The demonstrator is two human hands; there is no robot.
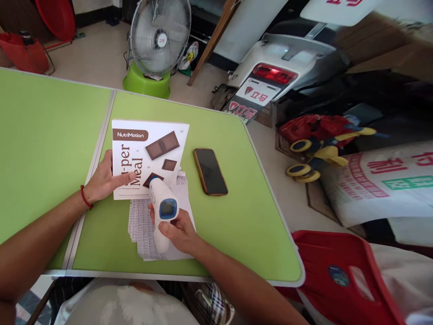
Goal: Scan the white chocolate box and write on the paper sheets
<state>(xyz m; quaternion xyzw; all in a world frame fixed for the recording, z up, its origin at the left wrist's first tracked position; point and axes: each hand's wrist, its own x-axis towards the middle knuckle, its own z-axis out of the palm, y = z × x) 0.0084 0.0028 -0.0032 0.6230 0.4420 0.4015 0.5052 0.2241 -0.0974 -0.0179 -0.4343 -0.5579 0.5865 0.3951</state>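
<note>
Papers [144, 230] lie on the desk [246, 234]; over their far end, the box [150, 155] in the left hand [103, 180]; before it, the thermometer [162, 198] in the right hand [181, 231]; right of the box, the phone [210, 171]. Behind the desk I see, remotely, the fan [161, 38] on a stool [147, 85], left of the scooter [284, 58].

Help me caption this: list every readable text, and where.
"NutriMotion": white package
"-per Meal": same, start hidden
"立马": scooter plate
"立马": black flap
"利": white sack
Unreadable (small, blurred, cropped): package's fine print, paper sheets, fan hub, chair sticker, scooter panel, flap's and sack's other text.
</note>
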